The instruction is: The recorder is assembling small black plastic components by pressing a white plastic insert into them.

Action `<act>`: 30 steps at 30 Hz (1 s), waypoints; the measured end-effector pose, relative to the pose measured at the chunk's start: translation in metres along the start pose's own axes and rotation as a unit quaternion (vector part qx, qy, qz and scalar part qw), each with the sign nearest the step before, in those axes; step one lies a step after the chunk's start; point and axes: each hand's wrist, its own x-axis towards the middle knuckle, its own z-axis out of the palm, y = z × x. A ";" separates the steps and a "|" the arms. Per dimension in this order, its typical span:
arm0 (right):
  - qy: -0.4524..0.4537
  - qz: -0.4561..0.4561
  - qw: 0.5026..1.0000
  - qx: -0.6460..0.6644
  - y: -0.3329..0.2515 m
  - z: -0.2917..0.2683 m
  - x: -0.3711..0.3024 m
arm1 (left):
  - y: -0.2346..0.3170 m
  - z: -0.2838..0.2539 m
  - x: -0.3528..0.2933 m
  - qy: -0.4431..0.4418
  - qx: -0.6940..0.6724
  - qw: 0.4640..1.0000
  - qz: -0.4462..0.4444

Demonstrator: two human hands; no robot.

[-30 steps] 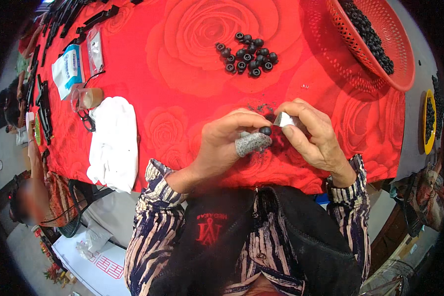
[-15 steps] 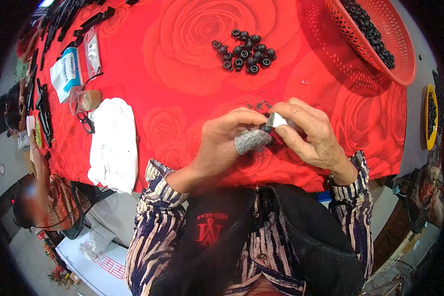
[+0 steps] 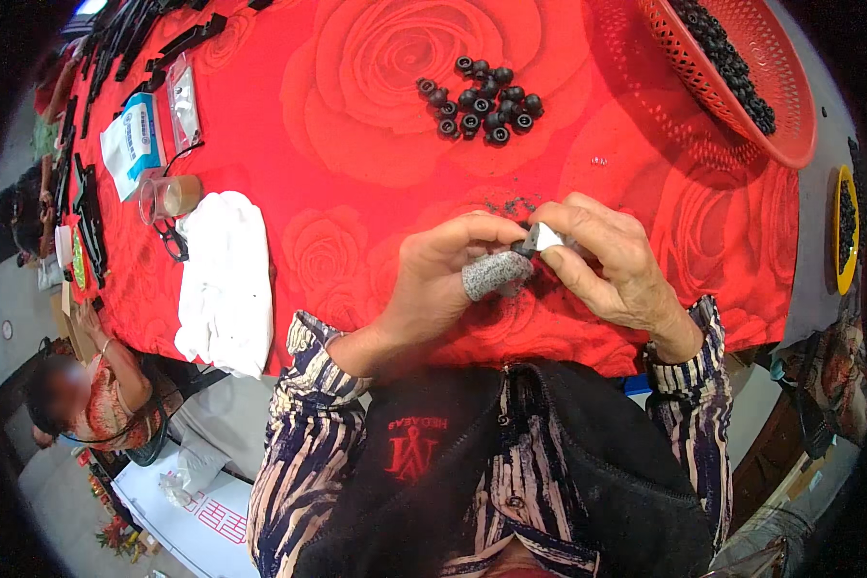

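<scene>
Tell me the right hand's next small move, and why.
Probably a light scrape: the right hand could draw the pale metallic-looking tool along the small black part that the left hand pinches. The tool sits right at that part, and dark crumbs on the red tablecloth hint at trimming.

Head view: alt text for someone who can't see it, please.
A person's left hand pinches a small black part while the right hand holds a pale piece close by, over a red rose-patterned tablecloth. Round black parts lie ahead, a white cloth left, a red basket upper right.
</scene>
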 end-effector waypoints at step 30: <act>-0.021 0.012 0.998 0.055 0.000 -0.003 0.002 | -0.005 0.003 0.003 0.056 0.033 0.996 0.065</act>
